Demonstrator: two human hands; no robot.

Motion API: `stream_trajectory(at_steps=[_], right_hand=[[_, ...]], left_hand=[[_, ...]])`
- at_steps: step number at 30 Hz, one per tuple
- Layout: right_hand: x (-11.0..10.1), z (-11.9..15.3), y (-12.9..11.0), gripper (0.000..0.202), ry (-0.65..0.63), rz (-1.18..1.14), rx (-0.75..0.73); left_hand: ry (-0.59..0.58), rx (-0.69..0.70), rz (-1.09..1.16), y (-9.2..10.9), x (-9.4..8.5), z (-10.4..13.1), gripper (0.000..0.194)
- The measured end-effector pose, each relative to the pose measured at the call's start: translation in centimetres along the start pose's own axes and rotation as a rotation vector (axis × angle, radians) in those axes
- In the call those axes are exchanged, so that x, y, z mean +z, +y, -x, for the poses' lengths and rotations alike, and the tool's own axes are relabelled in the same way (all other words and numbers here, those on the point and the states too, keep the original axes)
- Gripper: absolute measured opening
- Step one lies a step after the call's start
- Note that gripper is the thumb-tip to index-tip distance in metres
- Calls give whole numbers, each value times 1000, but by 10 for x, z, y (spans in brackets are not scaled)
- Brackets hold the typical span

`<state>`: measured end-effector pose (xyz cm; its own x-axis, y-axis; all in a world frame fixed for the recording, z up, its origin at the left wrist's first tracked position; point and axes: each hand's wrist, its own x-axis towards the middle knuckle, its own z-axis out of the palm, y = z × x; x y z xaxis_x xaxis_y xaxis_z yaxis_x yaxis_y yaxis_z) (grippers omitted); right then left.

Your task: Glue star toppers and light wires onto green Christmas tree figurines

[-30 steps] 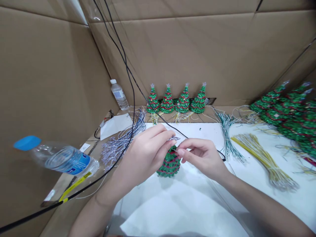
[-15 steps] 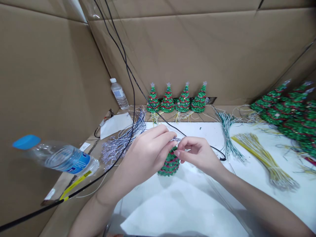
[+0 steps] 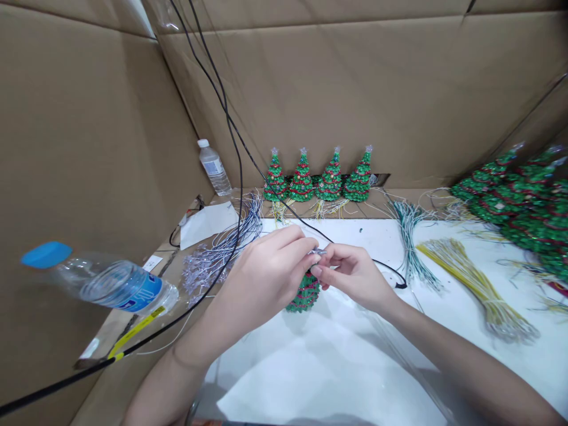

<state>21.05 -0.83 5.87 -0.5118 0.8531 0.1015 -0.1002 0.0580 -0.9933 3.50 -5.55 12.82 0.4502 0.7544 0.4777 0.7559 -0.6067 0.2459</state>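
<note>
A small green Christmas tree (image 3: 303, 297) with red garlands stands on the white work surface, its top hidden by my fingers. Just above it, a pale purple star (image 3: 318, 251) shows between my two hands. The fingertips of my left hand (image 3: 270, 275) are pinched together on this star. My right hand (image 3: 350, 273) has its thumb and curled fingers closed at the tree's tip, right beside the star. How far the star sits into the tree cannot be seen.
Several finished trees (image 3: 330, 177) line the cardboard back wall, more (image 3: 532, 207) at right. Star-tipped wires (image 3: 204, 266) lie left; green (image 3: 410, 242) and yellow wire bundles (image 3: 483, 284) right. Water bottles (image 3: 119, 284) stand left. A black cable (image 3: 231, 251) crosses in front.
The small tree and the right fingertips have shifted slightly up and left, closer to the left hand. More of the star shows between the fingers.
</note>
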Motion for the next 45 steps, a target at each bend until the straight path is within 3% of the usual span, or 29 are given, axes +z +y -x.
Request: stream_trajectory(at_steps=[15, 19, 23, 26, 30, 37, 45], right_hand=[[-10, -9, 16, 34, -71, 186, -64], [-25, -18, 13, 39, -45, 238, -56], [-68, -57, 14, 36, 115, 348, -30], [-110, -102, 19, 24, 265, 463, 42], [-150, -160, 23, 25, 413, 596, 116], [-165, -225, 35, 28, 545, 746, 150], [-175, -258, 59, 32, 610, 801, 190]], left_hand=[[-138, -131, -27, -5, 4, -6, 15], [-127, -155, -48, -10, 4, -11, 17], [-132, -161, -53, -15, 1, -12, 17], [-167, -183, -56, -16, -2, -10, 19], [-192, -217, -56, -16, -6, -10, 19], [-233, -264, -62, -17, -10, -10, 18], [-219, -239, -66, -21, -9, -5, 18]])
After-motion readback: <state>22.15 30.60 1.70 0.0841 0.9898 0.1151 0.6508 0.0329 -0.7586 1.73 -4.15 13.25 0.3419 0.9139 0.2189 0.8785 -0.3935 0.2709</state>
